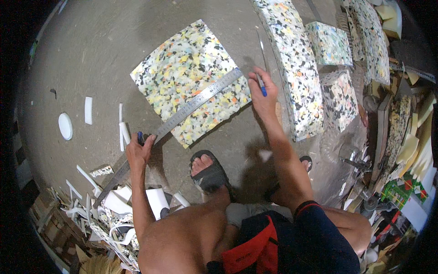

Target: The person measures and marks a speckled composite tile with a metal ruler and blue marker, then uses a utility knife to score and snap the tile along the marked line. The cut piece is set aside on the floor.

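Observation:
A square slab of multicoloured bonded foam (pixel 182 59) lies on the floor in front of me, turned at an angle. Across its near right part runs a long metal ruler (pixel 196 101), reaching past the slab toward the lower left. My left hand (pixel 139 150) is closed on the ruler beyond the slab's edge; a small blue and dark item (pixel 140 136) shows at its fingers, its kind unclear. At the slab's right corner, my right hand (pixel 264 93) is closed around a blue-ended pen (pixel 262 86). A thin pointed blade (pixel 261 45) shows just beyond that hand.
A long speckled foam block (pixel 296 68) stands to the right, with smaller foam blocks (pixel 329 43) beside it. White offcuts (pixel 118 198) pile up at lower left. A white oval piece (pixel 65 126) lies at left. Mixed scraps (pixel 410 150) crowd the far right. My sandalled foot (pixel 210 171) is near the slab.

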`<action>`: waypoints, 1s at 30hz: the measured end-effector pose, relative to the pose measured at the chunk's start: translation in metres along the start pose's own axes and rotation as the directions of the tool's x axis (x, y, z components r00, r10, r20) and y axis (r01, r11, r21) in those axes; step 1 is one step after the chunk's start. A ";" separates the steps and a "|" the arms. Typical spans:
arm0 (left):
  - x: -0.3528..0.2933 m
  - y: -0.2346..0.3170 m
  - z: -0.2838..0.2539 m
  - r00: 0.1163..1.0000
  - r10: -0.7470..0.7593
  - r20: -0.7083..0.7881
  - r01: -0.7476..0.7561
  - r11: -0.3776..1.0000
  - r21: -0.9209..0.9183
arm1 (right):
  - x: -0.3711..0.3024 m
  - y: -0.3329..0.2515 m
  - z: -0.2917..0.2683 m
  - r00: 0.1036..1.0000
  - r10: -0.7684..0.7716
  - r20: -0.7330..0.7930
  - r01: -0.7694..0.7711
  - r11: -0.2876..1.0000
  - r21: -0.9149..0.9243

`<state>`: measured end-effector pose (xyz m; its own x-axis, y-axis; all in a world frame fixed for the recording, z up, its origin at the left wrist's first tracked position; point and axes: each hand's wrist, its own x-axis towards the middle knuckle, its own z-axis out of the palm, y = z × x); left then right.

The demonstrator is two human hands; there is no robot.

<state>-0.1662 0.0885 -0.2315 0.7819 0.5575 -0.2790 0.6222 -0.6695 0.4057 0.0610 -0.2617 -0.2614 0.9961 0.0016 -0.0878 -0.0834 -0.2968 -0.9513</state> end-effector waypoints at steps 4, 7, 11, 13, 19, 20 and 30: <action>0.002 0.009 -0.004 1.000 0.011 -0.019 -0.011 1.000 0.024 | -0.001 0.003 0.012 0.995 -0.093 -0.043 0.088 0.991 -0.096; 0.003 0.011 -0.007 1.000 0.004 -0.010 -0.004 0.999 0.043 | 0.000 0.000 0.015 0.995 -0.097 -0.032 0.092 0.988 -0.122; 0.001 0.010 -0.003 0.999 0.005 -0.032 -0.004 0.999 0.033 | 0.003 -0.002 0.015 0.992 -0.125 0.003 0.125 0.982 -0.142; 0.002 0.013 -0.006 0.999 -0.030 0.010 0.030 1.000 -0.009 | 0.004 -0.006 0.013 0.980 -0.196 0.021 0.196 0.964 -0.181; 0.004 -0.003 -0.006 0.999 -0.030 0.012 0.029 0.999 0.031 | 0.007 -0.016 0.009 0.948 -0.245 0.204 0.310 0.856 -0.413; 0.008 0.002 -0.006 0.999 -0.027 0.046 0.024 0.997 0.074 | 0.014 -0.010 0.002 0.932 -0.309 0.192 0.362 0.834 -0.416; 0.004 -0.002 -0.009 0.997 -0.022 0.078 0.019 0.999 0.045 | 0.008 -0.077 0.091 0.618 -0.003 0.786 0.096 0.993 -0.072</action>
<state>-0.1644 0.0965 -0.2258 0.7684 0.5323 -0.3553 0.6381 -0.6802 0.3608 0.0726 -0.1520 -0.2161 0.5945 0.7523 -0.2838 0.0145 -0.3630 -0.9317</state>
